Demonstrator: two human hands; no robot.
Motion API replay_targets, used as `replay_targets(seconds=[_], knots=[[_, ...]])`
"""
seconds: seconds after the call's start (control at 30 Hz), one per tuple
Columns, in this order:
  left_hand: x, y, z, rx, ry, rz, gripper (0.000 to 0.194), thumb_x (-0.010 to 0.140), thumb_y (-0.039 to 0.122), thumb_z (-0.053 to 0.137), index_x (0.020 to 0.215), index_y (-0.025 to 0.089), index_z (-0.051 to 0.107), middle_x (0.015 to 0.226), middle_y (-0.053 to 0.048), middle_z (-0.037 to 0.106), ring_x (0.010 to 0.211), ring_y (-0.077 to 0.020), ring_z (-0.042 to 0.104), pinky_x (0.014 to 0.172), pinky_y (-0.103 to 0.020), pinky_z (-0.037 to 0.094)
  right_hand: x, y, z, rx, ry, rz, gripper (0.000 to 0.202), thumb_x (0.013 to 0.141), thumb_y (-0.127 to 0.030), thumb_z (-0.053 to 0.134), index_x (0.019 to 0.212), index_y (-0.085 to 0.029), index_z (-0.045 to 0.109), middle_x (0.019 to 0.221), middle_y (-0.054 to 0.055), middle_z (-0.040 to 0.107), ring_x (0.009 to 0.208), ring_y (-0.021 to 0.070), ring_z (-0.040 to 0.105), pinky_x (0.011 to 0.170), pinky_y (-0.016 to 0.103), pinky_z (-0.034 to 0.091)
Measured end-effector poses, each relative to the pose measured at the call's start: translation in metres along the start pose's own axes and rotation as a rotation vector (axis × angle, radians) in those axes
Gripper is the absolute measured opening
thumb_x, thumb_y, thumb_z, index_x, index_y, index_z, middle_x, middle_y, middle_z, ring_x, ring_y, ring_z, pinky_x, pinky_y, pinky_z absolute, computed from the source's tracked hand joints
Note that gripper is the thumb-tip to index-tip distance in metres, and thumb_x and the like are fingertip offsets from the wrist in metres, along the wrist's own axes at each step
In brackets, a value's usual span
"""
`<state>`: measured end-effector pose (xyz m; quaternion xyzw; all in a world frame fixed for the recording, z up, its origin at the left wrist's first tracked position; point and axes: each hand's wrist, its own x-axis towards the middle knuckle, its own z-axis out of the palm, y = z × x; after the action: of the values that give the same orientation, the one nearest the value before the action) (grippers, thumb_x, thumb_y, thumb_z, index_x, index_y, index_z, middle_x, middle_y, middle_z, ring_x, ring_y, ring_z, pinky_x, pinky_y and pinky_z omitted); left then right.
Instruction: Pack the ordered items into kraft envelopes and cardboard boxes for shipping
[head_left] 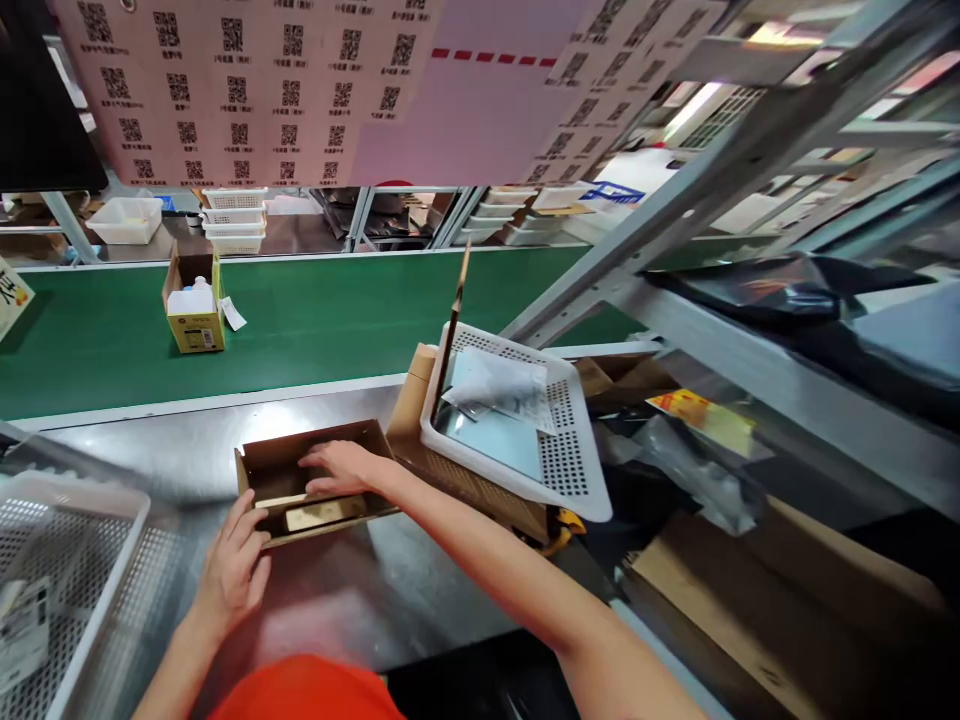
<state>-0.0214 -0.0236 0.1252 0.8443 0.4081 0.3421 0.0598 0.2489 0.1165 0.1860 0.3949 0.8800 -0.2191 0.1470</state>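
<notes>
An open brown cardboard box point(315, 455) sits on the metal worktop in front of me. My left hand point(229, 570) is at its front left corner, fingertips against the edge and thumb lower down at the front. My right hand point(343, 468) reaches over the box from the right, its fingers stretched out inside and the thumb apart; nothing shows in its grasp. Along the front side of the box lies a pale, flat, cream-coloured piece point(324, 512), partly hidden by the box's front wall.
A tilted white basket point(592, 480) holding plastic-wrapped items and a brown stick point(450, 335) stands right of the box. Another white basket point(112, 570) is at left. Behind runs a green conveyor point(322, 310) bearing a yellow carton point(196, 330). A metal frame point(570, 310) slants at right.
</notes>
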Motion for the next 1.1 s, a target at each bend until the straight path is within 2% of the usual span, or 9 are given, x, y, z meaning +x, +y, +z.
replay_targets(seconds=[0.07,0.23,0.4,0.6,0.77,0.87,0.93,1.03,1.1], knots=[[0.001,-0.002,0.000,-0.005,0.006,0.003,0.023,0.088,0.007,0.058,0.103,0.021,0.068,0.133,-0.013,0.072,0.151,-0.0347,0.052,0.106,-0.047,0.064,-0.005,-0.004,0.001,0.068,-0.037,-0.057,0.049,0.097,-0.045,0.067,0.141,-0.025,0.070,0.136,0.011,0.076,0.119,0.0294,0.073,0.095,0.032,0.055],[0.007,-0.003,0.000,0.002,0.019,-0.009,0.019,0.090,0.009,0.059,0.103,0.021,0.067,0.130,-0.013,0.072,0.151,-0.0362,0.050,0.107,-0.049,0.064,0.008,-0.001,0.005,0.068,-0.046,0.050,0.031,0.096,-0.018,0.056,0.113,-0.021,0.082,0.110,0.014,0.083,0.097,0.0294,0.077,0.081,0.034,0.054],[0.005,-0.004,0.000,-0.004,-0.016,0.001,0.026,0.090,0.008,0.060,0.110,0.022,0.069,0.134,-0.013,0.070,0.154,-0.0378,0.047,0.108,-0.051,0.064,0.013,0.007,0.011,0.140,-0.057,-0.060,0.034,0.100,-0.020,0.052,0.121,-0.023,0.079,0.116,0.008,0.083,0.095,0.0216,0.076,0.082,0.028,0.052],[0.003,0.001,-0.001,-0.057,0.002,-0.009,0.033,0.091,0.007,0.059,0.118,0.021,0.069,0.140,-0.014,0.069,0.156,-0.0370,0.045,0.111,-0.053,0.062,0.004,0.005,0.013,0.176,-0.007,-0.083,0.033,0.101,-0.023,0.056,0.124,-0.021,0.079,0.114,0.010,0.083,0.096,0.0227,0.076,0.085,0.029,0.055],[-0.014,0.002,-0.005,-0.049,0.070,-0.093,0.044,0.094,0.010,0.060,0.136,0.024,0.064,0.167,-0.016,0.046,0.158,-0.0392,0.040,0.115,-0.060,0.056,-0.035,0.009,-0.010,0.229,0.250,-0.009,0.041,0.104,-0.033,0.053,0.138,-0.017,0.071,0.133,0.013,0.077,0.118,0.0261,0.072,0.103,0.034,0.055],[-0.030,0.002,-0.010,-0.016,0.087,-0.182,0.049,0.096,0.014,0.062,0.144,0.025,0.060,0.170,-0.018,0.039,0.151,-0.0392,0.050,0.109,-0.057,0.061,-0.072,0.020,-0.004,0.430,0.628,0.151,0.048,0.107,-0.042,0.045,0.144,-0.019,0.066,0.142,0.014,0.072,0.127,0.0271,0.069,0.111,0.038,0.054],[-0.034,0.002,-0.011,-0.006,0.054,-0.237,0.053,0.098,0.018,0.062,0.150,0.024,0.055,0.167,-0.020,0.041,0.148,-0.0387,0.054,0.108,-0.055,0.062,-0.090,0.025,0.012,0.559,0.861,0.396,0.052,0.105,-0.047,0.045,0.143,-0.018,0.065,0.143,0.016,0.071,0.128,0.0307,0.069,0.111,0.044,0.055],[-0.024,0.005,-0.010,0.002,-0.038,-0.273,0.058,0.099,0.024,0.060,0.156,0.022,0.047,0.168,-0.021,0.042,0.148,-0.0367,0.054,0.111,-0.053,0.060,-0.101,0.015,0.045,0.688,0.881,0.667,0.064,0.102,-0.054,0.046,0.151,-0.015,0.059,0.147,0.020,0.068,0.134,0.0357,0.066,0.114,0.052,0.053],[-0.008,0.007,-0.008,0.021,-0.129,-0.240,0.052,0.099,0.028,0.059,0.150,0.019,0.054,0.169,-0.021,0.041,0.150,-0.0360,0.053,0.114,-0.051,0.058,-0.102,-0.004,0.064,0.720,0.756,0.617,0.070,0.098,-0.056,0.053,0.156,-0.016,0.054,0.147,0.018,0.068,0.135,0.0358,0.066,0.116,0.052,0.051]])
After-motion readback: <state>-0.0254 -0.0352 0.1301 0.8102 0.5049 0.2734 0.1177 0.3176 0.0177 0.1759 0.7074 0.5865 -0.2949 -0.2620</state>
